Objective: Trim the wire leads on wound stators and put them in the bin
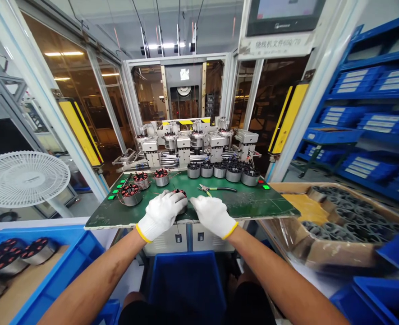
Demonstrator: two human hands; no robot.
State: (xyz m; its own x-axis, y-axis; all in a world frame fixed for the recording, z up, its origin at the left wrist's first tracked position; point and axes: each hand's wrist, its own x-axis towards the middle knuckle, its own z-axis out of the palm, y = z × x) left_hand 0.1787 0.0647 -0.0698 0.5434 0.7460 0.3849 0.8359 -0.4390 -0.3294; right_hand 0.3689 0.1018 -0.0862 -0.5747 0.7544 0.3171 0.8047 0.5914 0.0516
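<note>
Both my hands wear white gloves and rest on the green worktop point(253, 204) near its front edge. My left hand point(160, 213) is curled over a wound stator point(181, 193) with red coils, which shows only at its top. My right hand point(213, 215) lies just right of it, fingers bent toward the same stator; whether it grips it is hidden. Three more wound stators point(130, 194) stand at the left of the worktop. A row of several bare grey stators point(219, 170) stands at the back. Green-handled cutters point(214, 189) lie just beyond my right hand.
A winding machine point(189, 142) fills the back behind the worktop. A blue bin with wound stators point(20, 255) sits lower left, a cardboard box of bare stators point(348, 221) at the right. A white fan point(23, 178) stands left; blue shelves point(371, 117) right; a blue crate point(187, 282) below.
</note>
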